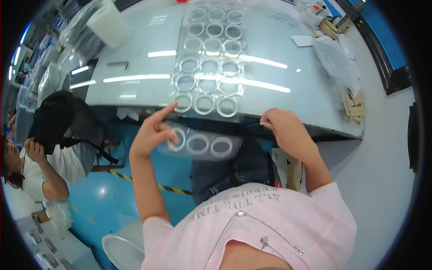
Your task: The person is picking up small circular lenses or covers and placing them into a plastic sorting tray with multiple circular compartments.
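Note:
On the glass-topped table lies a long clear plastic sheet (198, 56) with rows of pale rings, reaching the front edge. Below that edge, a blurred clear strip (209, 150) with three white rings hangs in the air. My left hand (150, 132) is at the strip's left end, index finger stretched up toward the sheet and thumb apart, overlapping the left ring. Whether any finger touches the strip cannot be told. My right hand (285, 128), by the table edge, pinches a thin, pointed, light-coloured tool (258, 123); most of it is hidden.
An L-shaped hex key (119, 64) and a roll of white film (109, 26) lie at the left. Crumpled plastic bags (335, 60) and tape rolls (329, 29) sit at the right. Another person (58, 157) holds a black item at the left. A white bin (123, 249) stands low left.

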Tool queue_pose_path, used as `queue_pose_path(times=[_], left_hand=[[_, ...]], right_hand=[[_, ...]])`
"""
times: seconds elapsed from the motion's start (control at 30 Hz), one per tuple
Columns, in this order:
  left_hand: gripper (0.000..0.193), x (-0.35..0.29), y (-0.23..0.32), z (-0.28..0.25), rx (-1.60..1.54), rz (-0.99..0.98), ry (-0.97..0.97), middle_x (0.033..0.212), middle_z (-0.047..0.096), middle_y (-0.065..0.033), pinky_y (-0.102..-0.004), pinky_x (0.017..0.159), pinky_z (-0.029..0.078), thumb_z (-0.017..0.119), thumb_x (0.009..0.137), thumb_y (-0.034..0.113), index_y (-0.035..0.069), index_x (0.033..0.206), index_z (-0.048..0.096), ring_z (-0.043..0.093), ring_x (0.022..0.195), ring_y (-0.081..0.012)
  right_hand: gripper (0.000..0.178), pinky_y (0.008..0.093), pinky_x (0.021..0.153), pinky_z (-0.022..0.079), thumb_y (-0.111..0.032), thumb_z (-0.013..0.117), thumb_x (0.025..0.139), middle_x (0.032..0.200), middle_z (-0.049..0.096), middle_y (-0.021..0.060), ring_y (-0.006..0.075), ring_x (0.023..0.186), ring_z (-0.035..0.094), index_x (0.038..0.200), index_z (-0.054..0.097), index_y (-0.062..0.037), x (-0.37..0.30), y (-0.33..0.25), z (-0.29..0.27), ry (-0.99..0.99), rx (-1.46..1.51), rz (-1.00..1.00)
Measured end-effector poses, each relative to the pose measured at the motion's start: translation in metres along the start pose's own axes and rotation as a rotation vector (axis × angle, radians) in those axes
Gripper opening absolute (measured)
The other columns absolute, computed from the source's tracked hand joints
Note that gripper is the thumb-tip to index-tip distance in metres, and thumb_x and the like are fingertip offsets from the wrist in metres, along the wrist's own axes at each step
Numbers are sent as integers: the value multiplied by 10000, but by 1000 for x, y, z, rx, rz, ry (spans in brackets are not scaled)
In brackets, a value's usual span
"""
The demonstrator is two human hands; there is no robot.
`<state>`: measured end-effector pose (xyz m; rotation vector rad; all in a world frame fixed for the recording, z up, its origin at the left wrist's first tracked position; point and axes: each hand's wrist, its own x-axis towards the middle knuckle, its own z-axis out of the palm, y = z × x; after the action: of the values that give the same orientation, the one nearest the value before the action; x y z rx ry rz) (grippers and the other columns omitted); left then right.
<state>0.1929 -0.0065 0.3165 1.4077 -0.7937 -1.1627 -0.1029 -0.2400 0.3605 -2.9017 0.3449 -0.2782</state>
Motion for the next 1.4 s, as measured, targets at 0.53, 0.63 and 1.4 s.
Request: queue_pose_path(times=[0.53, 0.63, 1.4], left_hand=[[318, 28, -17, 94, -231, 455, 566, 807, 697, -117, -252, 664, 536, 666, 890, 44, -35, 1185, 578, 645, 686, -133], [249, 34, -14, 104, -277, 452, 597, 819, 696, -120, -268, 681, 546, 644, 902, 30, -31, 1138, 592, 654, 702, -143], [108, 4, -37, 135, -113, 119, 368, 758, 674, -114, -253, 568, 522, 634, 909, 74, -29, 943, 636, 625, 584, -152]], right_hand=[[385, 249, 699, 478, -350, 514, 1001, 798, 689, 63, 72, 720, 581, 1046, 651, 6, -14, 37, 15, 37, 1291, 135], [205, 221, 642, 473, -187, 601, 950, 837, 699, 78, 89, 712, 641, 1051, 648, -16, -14, 26, 7, 189, 1110, 59], [347, 368, 733, 483, -337, 728, 820, 902, 644, 117, 276, 833, 620, 980, 655, -38, -10, 235, -93, 420, -31, 543]])
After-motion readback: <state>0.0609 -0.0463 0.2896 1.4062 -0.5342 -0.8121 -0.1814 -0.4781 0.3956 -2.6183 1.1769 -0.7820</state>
